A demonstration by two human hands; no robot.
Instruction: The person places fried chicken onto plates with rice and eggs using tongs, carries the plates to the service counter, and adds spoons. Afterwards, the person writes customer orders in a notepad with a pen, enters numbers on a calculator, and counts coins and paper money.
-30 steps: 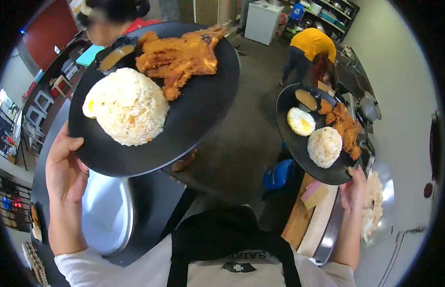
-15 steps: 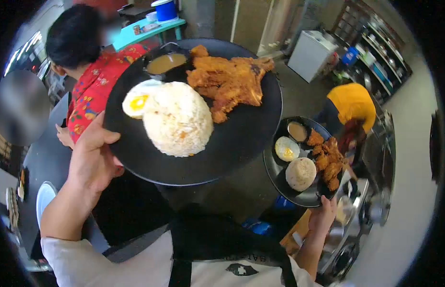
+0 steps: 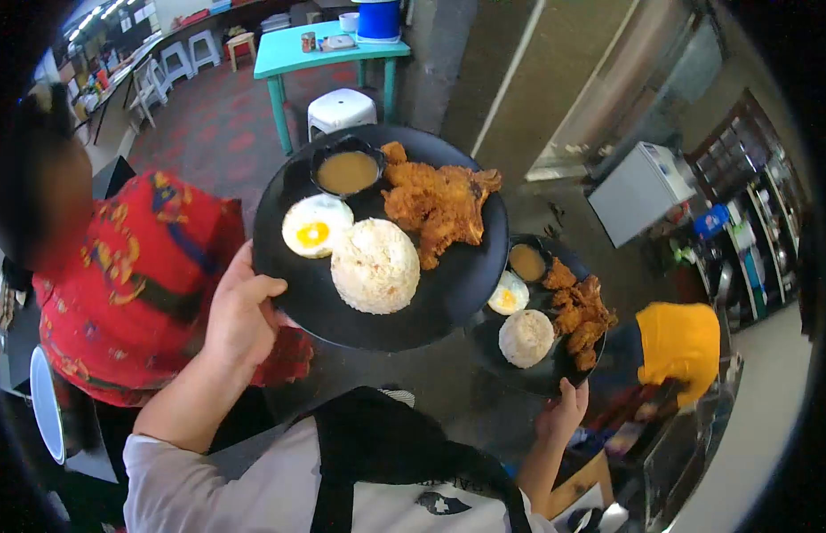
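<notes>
My left hand (image 3: pixel 244 315) grips the left rim of a black plate (image 3: pixel 342 333), thumb on top and fingers beneath. On it are a mound of rice (image 3: pixel 375 266), a fried egg (image 3: pixel 317 226), a small bowl of brown sauce (image 3: pixel 348 172) and fried chicken (image 3: pixel 441 209). Lower and to the right, my right hand (image 3: pixel 566 409) holds a second black plate (image 3: pixel 542 377) by its near edge. This one carries a rice mound (image 3: pixel 526 338), an egg (image 3: pixel 509 294), brown sauce (image 3: pixel 526 263) and fried chicken pieces (image 3: pixel 582 315). The first plate partly covers the second.
A person in a red flowered shirt (image 3: pixel 146 284) is close on my left. Another in a yellow top (image 3: pixel 679 351) bends at the right. Ahead are a turquoise table (image 3: pixel 288 55), a white stool (image 3: pixel 342 111) and a white appliance (image 3: pixel 639 191). Shelves (image 3: pixel 764 240) line the right.
My view has swung left, bringing more of the turquoise table and stools into sight. The left plate is farther from the camera, and both plates now overlap. The red-shirted person appears nearer.
</notes>
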